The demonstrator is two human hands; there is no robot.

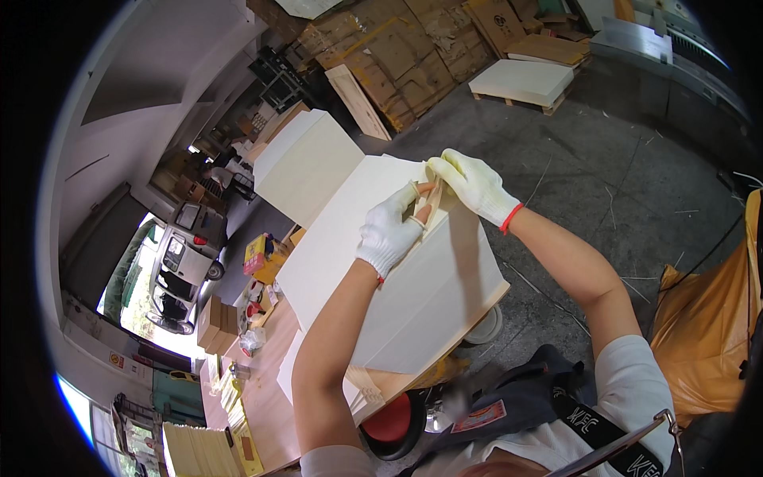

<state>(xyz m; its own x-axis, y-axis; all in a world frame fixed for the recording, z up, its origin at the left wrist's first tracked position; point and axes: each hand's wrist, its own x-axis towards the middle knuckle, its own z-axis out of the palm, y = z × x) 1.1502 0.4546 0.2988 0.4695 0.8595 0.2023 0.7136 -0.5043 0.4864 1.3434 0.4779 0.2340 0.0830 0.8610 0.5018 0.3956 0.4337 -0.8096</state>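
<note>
A tall stack of white sheets (342, 215), paper or thin board, stands in front of me. At its far right corner, my left hand (389, 230) wears a white knitted glove that leaves the tips of thumb and forefinger bare. Those two tips pinch the pale edges of some sheets. Beside it my right hand (473, 187), in a white glove with yellowish fingers and a red cuff, is closed on the same corner. Its fingertips are partly hidden, and how many sheets lie between the fingers is unclear.
A second white stack (310, 163) rises behind. The pinkish table (278, 397) at left carries small boxes (216, 324) and bundled cream sheets (199, 449). A red round stool (389, 421) is below. Orange sheeting (715, 318) hangs at right. A white-topped pallet (520, 82) lies beyond.
</note>
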